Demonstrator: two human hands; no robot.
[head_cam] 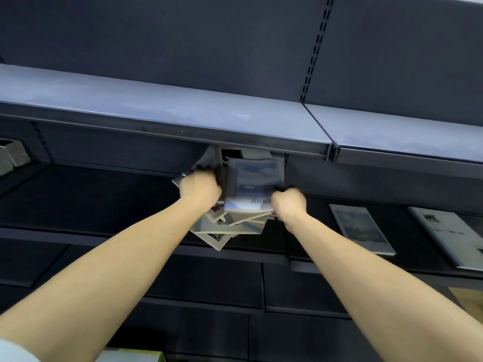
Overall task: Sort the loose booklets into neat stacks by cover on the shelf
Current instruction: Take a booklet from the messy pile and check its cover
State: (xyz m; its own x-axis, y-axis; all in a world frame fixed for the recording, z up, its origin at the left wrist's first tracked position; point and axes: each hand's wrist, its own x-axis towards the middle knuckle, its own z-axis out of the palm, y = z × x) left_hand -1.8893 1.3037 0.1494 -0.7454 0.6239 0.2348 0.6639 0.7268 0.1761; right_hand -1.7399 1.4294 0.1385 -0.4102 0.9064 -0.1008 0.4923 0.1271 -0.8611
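A messy pile of loose booklets lies fanned out on the dark middle shelf, under the grey upper shelf. On top of it is a small stack with a blue and white cover. My left hand grips the stack's left side and my right hand grips its right side; both sets of fingers curl round the edges. Further right on the same shelf lie a blue-covered booklet and a white-covered booklet, each flat and apart. The pile's far part is hidden by the upper shelf.
The grey upper shelf juts out just above my hands. Pale boxes sit at the far left of the middle shelf. Lower dark shelves run below, with a green and white item at the bottom edge.
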